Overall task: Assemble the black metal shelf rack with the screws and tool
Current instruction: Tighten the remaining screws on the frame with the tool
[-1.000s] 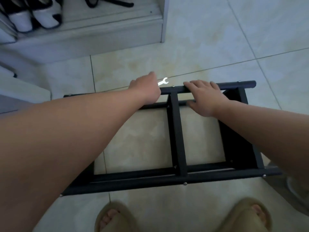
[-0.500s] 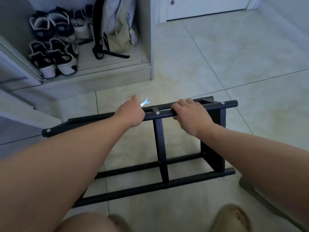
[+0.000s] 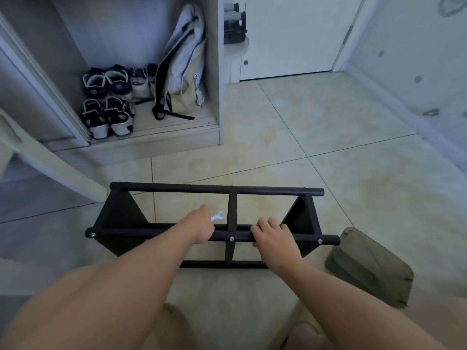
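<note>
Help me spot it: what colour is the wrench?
Silvery white wrench, against the black rack; head view.

L hand [image 3: 202, 227] & R hand [image 3: 274, 239] both bare; forearms [image 3: 141, 281] bare to frame edge; legs at bottom edge too blurred to tell

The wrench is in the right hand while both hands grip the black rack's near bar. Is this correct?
No. The head view shows the wrench in the left hand, not the right hand. Both do grip the black rack's near bar.
</note>
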A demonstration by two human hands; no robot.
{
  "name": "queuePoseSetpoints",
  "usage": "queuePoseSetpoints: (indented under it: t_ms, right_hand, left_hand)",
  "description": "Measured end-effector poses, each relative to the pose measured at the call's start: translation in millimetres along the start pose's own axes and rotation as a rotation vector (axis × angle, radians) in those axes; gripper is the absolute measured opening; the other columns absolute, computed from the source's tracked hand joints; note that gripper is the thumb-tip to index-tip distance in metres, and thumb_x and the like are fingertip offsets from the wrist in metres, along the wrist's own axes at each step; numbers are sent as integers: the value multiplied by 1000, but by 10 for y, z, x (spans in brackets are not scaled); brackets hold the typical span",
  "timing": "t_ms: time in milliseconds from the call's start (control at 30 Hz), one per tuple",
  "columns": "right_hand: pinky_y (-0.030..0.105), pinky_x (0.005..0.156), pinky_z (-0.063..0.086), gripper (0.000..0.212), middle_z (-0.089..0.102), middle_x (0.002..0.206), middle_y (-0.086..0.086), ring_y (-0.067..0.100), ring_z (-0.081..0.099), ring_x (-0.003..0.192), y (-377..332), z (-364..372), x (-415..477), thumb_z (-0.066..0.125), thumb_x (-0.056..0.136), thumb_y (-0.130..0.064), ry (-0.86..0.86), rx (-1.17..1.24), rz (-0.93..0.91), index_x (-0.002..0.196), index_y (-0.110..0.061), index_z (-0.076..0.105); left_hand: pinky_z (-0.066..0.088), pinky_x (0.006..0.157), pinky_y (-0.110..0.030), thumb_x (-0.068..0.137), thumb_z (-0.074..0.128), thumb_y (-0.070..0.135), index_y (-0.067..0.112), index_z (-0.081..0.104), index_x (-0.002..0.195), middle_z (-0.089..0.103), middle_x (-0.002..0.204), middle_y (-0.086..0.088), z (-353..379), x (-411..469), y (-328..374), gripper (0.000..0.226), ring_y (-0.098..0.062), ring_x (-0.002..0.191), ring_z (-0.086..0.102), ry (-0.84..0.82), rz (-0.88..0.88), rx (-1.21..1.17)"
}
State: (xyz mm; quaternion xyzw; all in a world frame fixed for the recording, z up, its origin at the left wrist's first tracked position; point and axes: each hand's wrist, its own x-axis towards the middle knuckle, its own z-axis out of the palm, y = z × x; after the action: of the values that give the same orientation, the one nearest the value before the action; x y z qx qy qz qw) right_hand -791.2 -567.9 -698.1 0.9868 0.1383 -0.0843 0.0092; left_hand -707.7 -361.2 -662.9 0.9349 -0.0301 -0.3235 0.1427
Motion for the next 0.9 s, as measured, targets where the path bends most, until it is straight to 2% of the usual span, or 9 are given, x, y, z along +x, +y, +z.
queuePoseSetpoints:
  t_ms: [267,433,600,667,767,833,900]
  right_hand:
    - [40,92,42,31,51,129,3,29,48,118,-14,114,-517,59,100,-32,-60,44,31,127,-18,51]
    - [37,90,45,32,53,127,1,26,49,119,69,51,-734,62,97,-36,-159,37,-17,123,-19,53]
    - [32,86,40,36,53,123,-2,22,49,118,113,-92,-753,67,94,-41,-273,105,-29,121,-22,55]
    - [32,89,41,47,52,127,-3,21,49,119,125,-142,-717,68,91,-49,-293,153,-51,128,-23,53]
    - [37,110,33,86,40,149,-2,23,37,136,110,-174,-634,69,82,-65,-212,182,-111,152,-26,35]
    - [41,121,17,112,15,167,-3,23,13,153,82,-170,-540,66,76,-77,-174,159,-128,162,-28,11]
    - [45,124,-3,130,-16,169,-5,22,-18,155,46,-133,-425,56,69,-90,-180,76,-147,161,-31,-14]
  left_hand:
    - [34,56,-34,99,40,12,11,41,104,52,83,-4,569,-387,-25,6,-21,70,50,117,26,-155]
    - [33,55,-33,99,40,14,14,41,101,53,84,-3,723,-635,58,3,-18,69,48,82,51,-173]
    - [35,59,-34,99,38,15,12,45,106,54,89,-4,806,-749,66,11,-20,73,49,37,41,-188]
    - [34,59,-34,99,39,15,11,46,107,55,91,-5,797,-755,45,12,-20,73,48,24,30,-200]
    - [37,61,-33,99,39,16,10,48,108,59,98,-7,762,-710,23,13,-21,77,51,7,21,-230]
    - [43,70,-34,99,41,16,11,53,109,63,105,-7,727,-672,8,16,-24,89,57,-15,19,-247]
    - [48,83,-37,98,42,16,11,57,109,66,108,-7,692,-639,-18,18,-26,99,61,-33,10,-274]
